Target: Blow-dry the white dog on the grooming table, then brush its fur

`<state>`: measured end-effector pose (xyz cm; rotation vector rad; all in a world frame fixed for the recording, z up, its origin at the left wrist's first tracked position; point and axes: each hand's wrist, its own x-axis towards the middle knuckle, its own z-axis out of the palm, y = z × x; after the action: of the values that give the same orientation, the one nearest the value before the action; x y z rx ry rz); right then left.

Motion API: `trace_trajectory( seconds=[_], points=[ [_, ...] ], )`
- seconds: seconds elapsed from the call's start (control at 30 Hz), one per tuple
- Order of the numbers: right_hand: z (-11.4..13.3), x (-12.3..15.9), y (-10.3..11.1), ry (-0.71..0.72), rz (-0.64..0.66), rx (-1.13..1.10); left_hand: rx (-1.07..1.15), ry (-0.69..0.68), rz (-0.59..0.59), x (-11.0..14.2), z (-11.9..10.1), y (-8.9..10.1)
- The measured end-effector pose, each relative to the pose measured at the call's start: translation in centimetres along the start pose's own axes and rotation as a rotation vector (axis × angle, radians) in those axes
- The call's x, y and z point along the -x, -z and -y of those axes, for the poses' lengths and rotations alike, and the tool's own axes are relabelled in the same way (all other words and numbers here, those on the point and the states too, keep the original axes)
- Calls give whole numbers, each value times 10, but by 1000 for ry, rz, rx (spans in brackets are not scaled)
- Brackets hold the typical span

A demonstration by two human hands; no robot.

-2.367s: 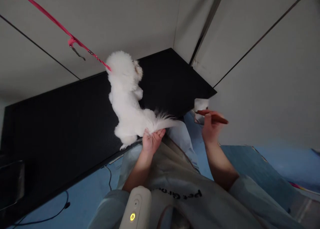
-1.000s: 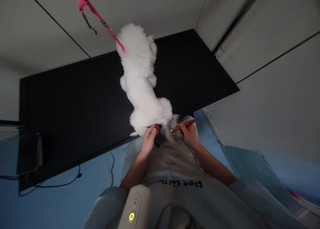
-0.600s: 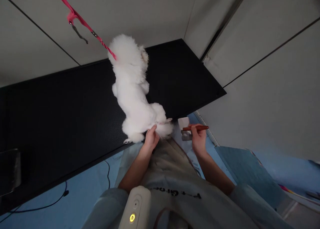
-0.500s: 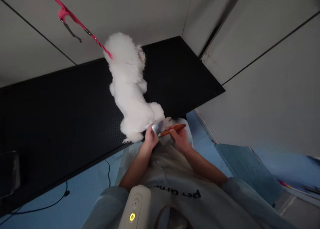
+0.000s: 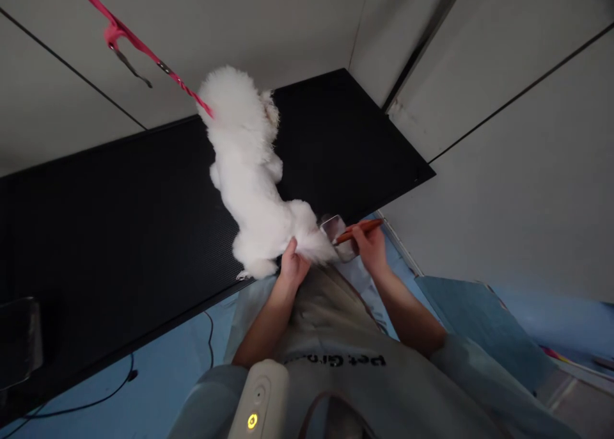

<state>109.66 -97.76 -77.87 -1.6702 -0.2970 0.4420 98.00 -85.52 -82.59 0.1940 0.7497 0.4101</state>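
Observation:
A white fluffy dog (image 5: pixel 254 189) is on the black table, its head at the far side and its rump near me. My left hand (image 5: pixel 293 267) grips the dog's tail (image 5: pixel 315 244) near its base, thumb on top, the long fur fanning out to the right. My right hand (image 5: pixel 373 250) is closed around the orange handle of a slicker brush (image 5: pixel 357 231). The brush's rectangular head is just beyond the tail's tip; whether it touches the fur I cannot tell.
The black grooming table (image 5: pixel 119 215) runs along the wall. A pink leash (image 5: pixel 139 45) reaches from upper left to the dog's neck. A pale device (image 5: pixel 261 400) with a yellow light is at my chest. A dark cable (image 5: pixel 91 404) hangs below the table at left.
My right hand has moved right with the slicker brush, from beside my left hand to past the tail's tip. The tail fur now shows spread out beside my left hand.

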Motion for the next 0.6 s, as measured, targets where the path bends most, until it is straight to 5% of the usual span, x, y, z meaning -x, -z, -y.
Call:
trace_trajectory(
  seconds=[0.17,0.37,0.5,0.6],
  points=[
    [11,5,8,202,-234,88,-33,-68,43,-3,1,-4],
    [4,11,-14,89,37,13,-56,-33,-17,-1,2,-2],
    [8,-16,16,143,-204,10,-70,-42,8,0,1,-5],
    [13,-8,15,257,-352,-29,-47,-68,23,-1,3,-8]
  ],
)
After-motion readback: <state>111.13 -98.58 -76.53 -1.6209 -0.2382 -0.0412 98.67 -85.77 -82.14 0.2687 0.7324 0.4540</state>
